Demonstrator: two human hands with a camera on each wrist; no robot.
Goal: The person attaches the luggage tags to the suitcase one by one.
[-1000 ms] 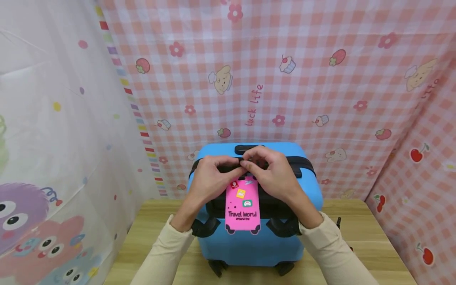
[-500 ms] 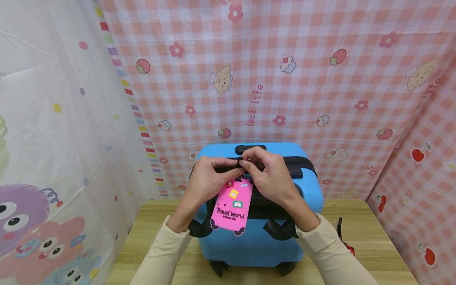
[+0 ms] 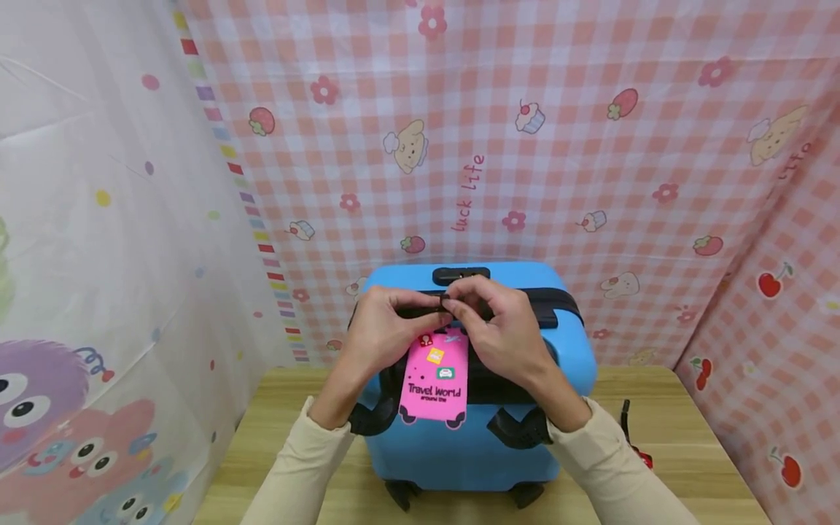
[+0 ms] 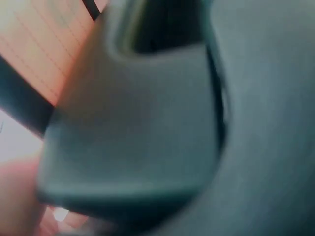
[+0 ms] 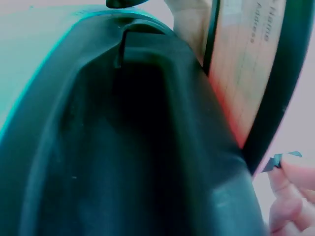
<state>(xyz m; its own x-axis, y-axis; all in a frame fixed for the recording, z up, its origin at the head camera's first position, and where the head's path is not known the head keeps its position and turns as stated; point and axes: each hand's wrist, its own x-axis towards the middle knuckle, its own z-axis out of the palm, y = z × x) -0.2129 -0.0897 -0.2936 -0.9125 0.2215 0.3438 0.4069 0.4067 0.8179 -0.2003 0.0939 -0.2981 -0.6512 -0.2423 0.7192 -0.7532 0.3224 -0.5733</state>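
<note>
A pink luggage tag (image 3: 435, 375) printed "Travel World" hangs in front of the blue suitcase (image 3: 462, 452), just below both hands. My left hand (image 3: 387, 328) pinches the tag's black strap between thumb and forefinger. From the other side, my right hand (image 3: 502, 328) pinches the strap too, its fingertips meeting the left ones at the suitcase's top front. The strap's ends are mostly hidden by the fingers. In the right wrist view the back of the tag (image 5: 246, 73) shows a lined card reading "Name" and "Address", beside the dark suitcase handle (image 5: 216, 182).
The suitcase lies on a wooden table (image 3: 275, 437), with black wheels toward the front. Another tag (image 3: 643, 458), red with a black strap, lies on the table at the right, partly behind the sleeve. Patterned cloths (image 3: 492, 182) hang behind and at both sides.
The pink tag swung to the left and then partly back to the right. Both hands stay at the strap; the fingers have shifted slightly.
</note>
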